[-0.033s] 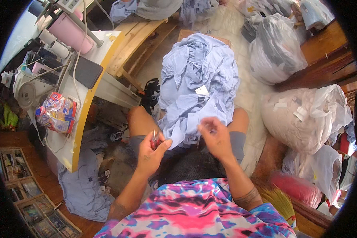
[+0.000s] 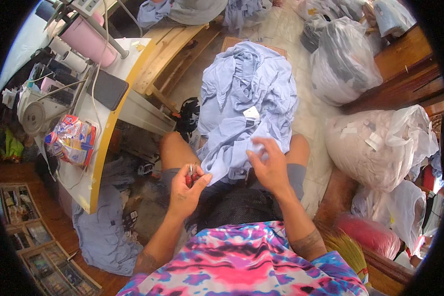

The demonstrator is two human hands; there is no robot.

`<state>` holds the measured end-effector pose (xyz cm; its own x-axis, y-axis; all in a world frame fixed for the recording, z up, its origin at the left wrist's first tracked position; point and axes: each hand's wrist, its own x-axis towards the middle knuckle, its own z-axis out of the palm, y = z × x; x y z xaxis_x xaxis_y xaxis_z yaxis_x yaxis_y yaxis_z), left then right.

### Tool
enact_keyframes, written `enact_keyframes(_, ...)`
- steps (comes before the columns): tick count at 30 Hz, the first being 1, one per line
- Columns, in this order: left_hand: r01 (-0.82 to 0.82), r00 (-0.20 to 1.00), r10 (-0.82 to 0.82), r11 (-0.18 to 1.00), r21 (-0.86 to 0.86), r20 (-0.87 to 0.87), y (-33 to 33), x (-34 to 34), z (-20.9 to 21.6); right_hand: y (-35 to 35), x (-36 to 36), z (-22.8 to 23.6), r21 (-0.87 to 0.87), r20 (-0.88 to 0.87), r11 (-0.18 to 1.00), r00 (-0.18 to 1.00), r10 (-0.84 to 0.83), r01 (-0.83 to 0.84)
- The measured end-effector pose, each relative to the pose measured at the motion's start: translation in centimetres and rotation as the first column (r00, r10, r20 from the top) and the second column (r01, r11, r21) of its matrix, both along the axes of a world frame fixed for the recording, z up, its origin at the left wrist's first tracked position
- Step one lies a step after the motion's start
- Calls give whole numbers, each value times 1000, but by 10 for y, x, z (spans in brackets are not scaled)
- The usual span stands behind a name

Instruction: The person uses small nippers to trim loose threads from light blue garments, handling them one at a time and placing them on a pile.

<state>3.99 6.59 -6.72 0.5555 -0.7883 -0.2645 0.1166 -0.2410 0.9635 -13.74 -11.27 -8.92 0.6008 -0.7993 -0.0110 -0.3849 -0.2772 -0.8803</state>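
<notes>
Light-blue cloth point(image 2: 246, 79) is heaped between the person's knees, its near edge pinched by the left hand point(image 2: 186, 190).

The heap is spread over a low wooden surface point(image 2: 279, 50), and a white tag point(image 2: 251, 113) is shown on it; the cloth edge is gripped between left thumb and finger, while red-handled snips point(image 2: 189, 180) are clasped in the same hand, points upward; the right hand point(image 2: 270, 170) is held over the cloth's near part, fingers loosely parted and bent, nothing seen gripped, and whether the cloth is touched by them cannot be told; at the left, a yellow-edged table point(image 2: 133, 63) is occupied by a dark flat device point(image 2: 108, 90), a pink tumbler point(image 2: 88, 42) and a plastic-wrapped pack point(image 2: 71, 140); at the right, stuffed plastic bags point(image 2: 375, 143) are piled near a broom point(image 2: 348, 246).
</notes>
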Motion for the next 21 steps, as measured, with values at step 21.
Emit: enact_keyframes(21,253,894,-178,958,-136,411,-71,-19,2,11,4,19,-128,210,989,977,-45,73)
